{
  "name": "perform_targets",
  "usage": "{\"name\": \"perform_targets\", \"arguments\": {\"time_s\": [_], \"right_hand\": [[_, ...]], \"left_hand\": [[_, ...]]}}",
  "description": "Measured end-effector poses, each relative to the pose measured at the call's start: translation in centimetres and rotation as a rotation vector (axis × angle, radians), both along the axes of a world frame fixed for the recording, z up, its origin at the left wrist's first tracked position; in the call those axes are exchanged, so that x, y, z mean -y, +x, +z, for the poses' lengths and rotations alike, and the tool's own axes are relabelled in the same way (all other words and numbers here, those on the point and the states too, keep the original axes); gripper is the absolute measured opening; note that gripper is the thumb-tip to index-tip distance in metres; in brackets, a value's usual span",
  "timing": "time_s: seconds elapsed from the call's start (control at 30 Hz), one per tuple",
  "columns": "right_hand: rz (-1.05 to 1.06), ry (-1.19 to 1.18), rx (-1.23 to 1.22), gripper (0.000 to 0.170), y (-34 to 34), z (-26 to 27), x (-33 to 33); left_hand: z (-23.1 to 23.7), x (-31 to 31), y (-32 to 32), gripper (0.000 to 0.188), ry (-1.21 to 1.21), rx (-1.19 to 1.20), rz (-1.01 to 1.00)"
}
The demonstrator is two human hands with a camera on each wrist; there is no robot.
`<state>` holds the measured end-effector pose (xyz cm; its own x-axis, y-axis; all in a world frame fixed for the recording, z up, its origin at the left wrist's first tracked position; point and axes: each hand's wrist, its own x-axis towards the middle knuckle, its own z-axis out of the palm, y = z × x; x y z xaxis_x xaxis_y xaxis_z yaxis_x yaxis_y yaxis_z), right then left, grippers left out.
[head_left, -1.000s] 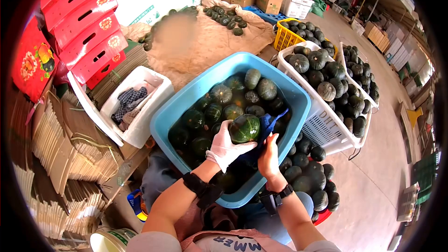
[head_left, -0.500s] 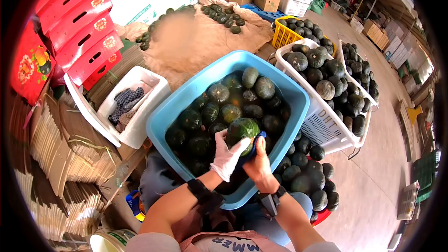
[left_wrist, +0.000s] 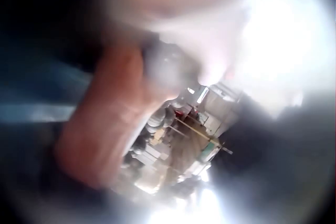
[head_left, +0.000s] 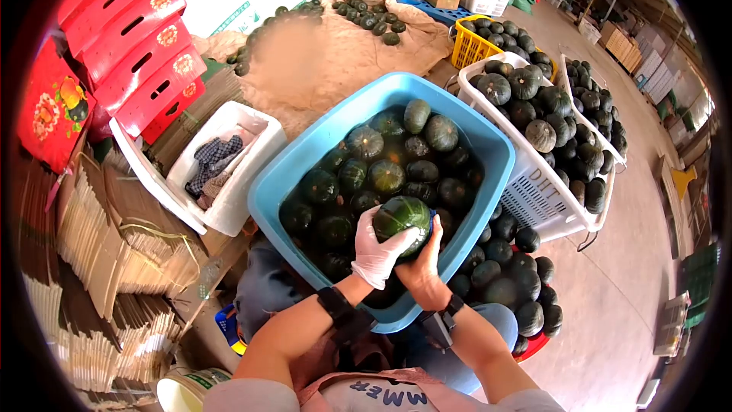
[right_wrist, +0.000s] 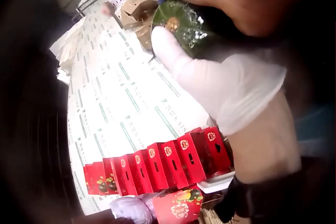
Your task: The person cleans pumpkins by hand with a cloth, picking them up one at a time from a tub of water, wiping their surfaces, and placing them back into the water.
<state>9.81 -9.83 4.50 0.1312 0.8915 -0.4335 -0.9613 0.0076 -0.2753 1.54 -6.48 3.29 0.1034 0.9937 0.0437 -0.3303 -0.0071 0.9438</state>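
Observation:
Over the near side of a blue tub (head_left: pixel 263 183), my left hand (head_left: pixel 372 253), in a thin white glove, grips a wet, dark green pumpkin (head_left: pixel 399 220) from the left. My bare right hand (head_left: pixel 421 273) holds a blue cloth (head_left: pixel 433 218) against the pumpkin's right side, with most of the cloth hidden. In the right wrist view, the gloved thumb lies near the pumpkin's pale stem scar (right_wrist: pixel 171 24). Several other pumpkins (head_left: pixel 386 176) sit in the dark water in the tub. Both hands are strongly blurred in the left wrist view.
White crates (head_left: pixel 534 198) and a yellow crate (head_left: pixel 469 49), heaped with pumpkins, stand to the right. More pumpkins (head_left: pixel 503 290) are piled beside the tub. At left are a white foam box (head_left: pixel 267 137) with cloths, flattened cardboard (head_left: pixel 91 244) and stacked red boxes (head_left: pixel 137 38).
The right hand has come in from the pumpkin's right to lie close against it, bunching the blue cloth there. The pumpkin has been turned in the left hand.

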Motion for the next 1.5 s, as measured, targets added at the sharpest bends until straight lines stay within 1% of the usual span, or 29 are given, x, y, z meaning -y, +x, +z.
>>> {"name": "perform_targets", "arguments": {"time_s": [0.07,0.13,0.27,0.37,0.4,0.43,0.47,0.5,0.57,0.6,0.63,0.7,0.73,0.8,0.87,0.9,0.93,1.07,1.1,1.13,1.2,1.23,1.27,1.3,1.33,1.4,1.43,1.47,1.5], "right_hand": [[0.086,0.065,-0.073,0.065,0.0,-0.9,0.5],[0.058,-0.022,-0.080,0.062,-0.2,-1.3,1.1],[0.369,-0.232,0.145,0.057,0.9,-0.4,2.8],[0.715,-0.107,0.375,0.053,0.9,0.6,4.1],[0.789,-0.038,0.400,0.044,1.0,1.5,4.4],[0.786,0.035,0.619,0.039,0.9,1.9,4.5],[0.772,0.110,0.837,0.036,0.6,2.1,4.4],[0.671,0.164,0.836,0.034,1.0,0.3,3.8],[0.587,-0.080,0.742,0.024,3.0,0.9,2.2],[0.538,-0.237,0.691,0.023,4.4,1.0,1.2],[0.286,-0.277,0.593,0.020,5.9,-3.1,-0.1],[-0.200,-0.178,0.913,0.023,6.6,-4.2,-1.9],[-0.274,-0.214,1.287,0.038,6.8,-4.5,-2.5],[-0.096,-0.582,2.135,0.037,6.6,-4.9,-3.2],[0.198,-0.413,2.249,0.035,6.3,-6.0,-3.8],[0.475,-0.398,2.273,0.032,5.9,-6.7,-4.7],[0.680,-0.187,2.071,0.031,5.8,-6.9,-4.9],[0.998,-0.121,2.065,0.032,4.5,-8.8,-7.8],[1.147,-0.150,2.051,0.033,4.3,-9.3,-8.8],[1.137,-0.153,2.056,0.033,4.0,-9.5,-9.4],[1.368,-0.070,2.005,0.037,3.4,-9.6,-10.2],[1.425,-0.011,1.998,0.039,3.2,-10.4,-10.5],[1.413,-0.132,1.949,0.041,2.3,-10.2,-10.3],[1.466,-0.006,1.939,0.043,2.3,-10.7,-10.3],[1.278,-0.009,1.931,0.048,2.3,-12.6,-9.8],[0.985,-0.376,1.769,0.054,1.1,-13.2,-10.0],[0.824,-0.618,1.502,0.058,0.7,-12.2,-10.1],[0.762,-0.647,1.320,0.059,0.9,-11.0,-10.3],[0.711,-0.619,1.079,0.061,1.6,-9.8,-10.2]], "left_hand": [[0.1,0.1,-0.7,0.074,0.496,-0.479,0.091],[0.3,-0.4,-1.9,0.079,0.782,-0.548,-0.024],[0.8,-0.7,-4.5,0.084,0.774,-0.613,-0.133],[1.5,-2.1,-6.1,0.071,0.516,-0.661,-0.155],[2.3,-3.6,-6.7,0.062,-0.103,-0.420,-0.293],[3.2,-5.0,-7.1,0.054,-0.718,-0.151,-0.404],[3.9,-6.2,-7.3,0.043,-0.558,-0.046,-0.362],[4.9,-9.0,-7.2,0.049,-0.499,0.202,-0.285],[7.4,-13.5,-7.3,0.075,-0.212,0.599,-0.207],[7.0,-15.5,-7.4,0.082,-0.162,0.555,0.005],[9.1,-15.7,-7.4,0.081,-0.272,0.518,-0.079],[7.4,-16.4,-8.3,0.066,-0.268,-0.031,-0.343],[5.5,-16.7,-9.0,0.062,-0.286,-0.317,-0.508],[0.1,-17.1,-8.9,0.070,-0.414,-0.800,-0.738],[-1.9,-15.0,-8.5,0.085,-0.231,-1.335,-0.801],[-1.6,-14.6,-7.7,0.087,-0.256,-1.515,-0.881],[-1.4,-14.3,-7.2,0.089,-0.278,-1.694,-0.962],[-2.9,-14.5,-6.6,0.091,-0.322,-1.687,-0.942],[-2.4,-14.4,-6.1,0.086,-0.341,-1.718,-0.991],[-4.0,-14.4,-5.4,0.072,-0.404,-1.714,-1.046],[-7.6,-14.1,-4.5,0.062,-0.357,-1.755,-1.005],[-8.7,-13.8,-4.3,0.058,-0.333,-1.764,-0.973],[-9.6,-13.7,-4.4,0.053,-0.316,-1.752,-0.955],[-10.2,-13.8,-4.7,0.049,-0.294,-1.724,-0.959],[-10.7,-13.9,-4.9,0.045,-0.265,-1.686,-0.967],[-23.7,-17.1,-8.0,0.039,0.120,-1.419,-1.044],[-18.6,-15.5,-6.9,0.038,0.000,-1.525,-1.102],[-13.2,-13.9,-5.8,0.037,-0.117,-1.634,-1.167],[-13.5,-14.5,-6.3,0.037,-0.088,-1.650,-1.234]]}}
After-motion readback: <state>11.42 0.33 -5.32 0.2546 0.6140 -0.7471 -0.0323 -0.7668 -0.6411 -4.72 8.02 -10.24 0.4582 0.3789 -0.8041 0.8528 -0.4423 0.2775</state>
